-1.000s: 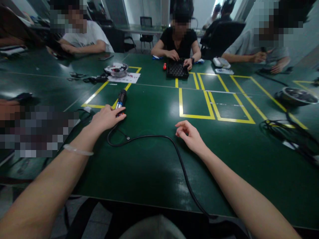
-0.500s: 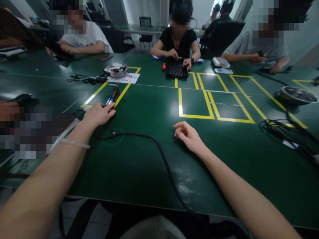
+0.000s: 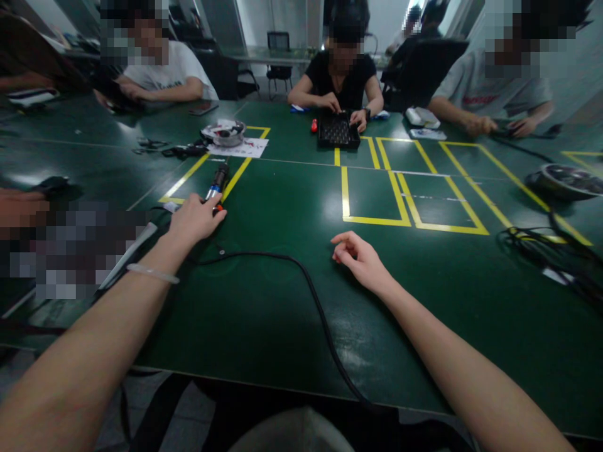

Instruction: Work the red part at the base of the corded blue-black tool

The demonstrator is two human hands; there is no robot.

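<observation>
My left hand [image 3: 195, 218] lies over the handle of a corded electric screwdriver [image 3: 218, 182] that rests flat on the green table [image 3: 282, 213], its black tip pointing away along a yellow tape line. The fingers are curled on the handle. The tool's black cable [image 3: 301, 282] loops from the hand across the table and drops over the near edge. My right hand [image 3: 358, 257] rests on the table to the right of the cable, fingers loosely curled, holding nothing.
Yellow tape rectangles [image 3: 372, 194] mark the table's middle. A metal bowl [image 3: 226, 132] on white paper and a black tray [image 3: 336, 132] handled by a seated person stand farther back. Tangled cables [image 3: 551, 251] and another bowl [image 3: 565, 179] lie at right. Several people sit around.
My left hand slid the screwdriver to the left, away from the table's middle, dragging the cable loop with it. My right hand stayed in place.
</observation>
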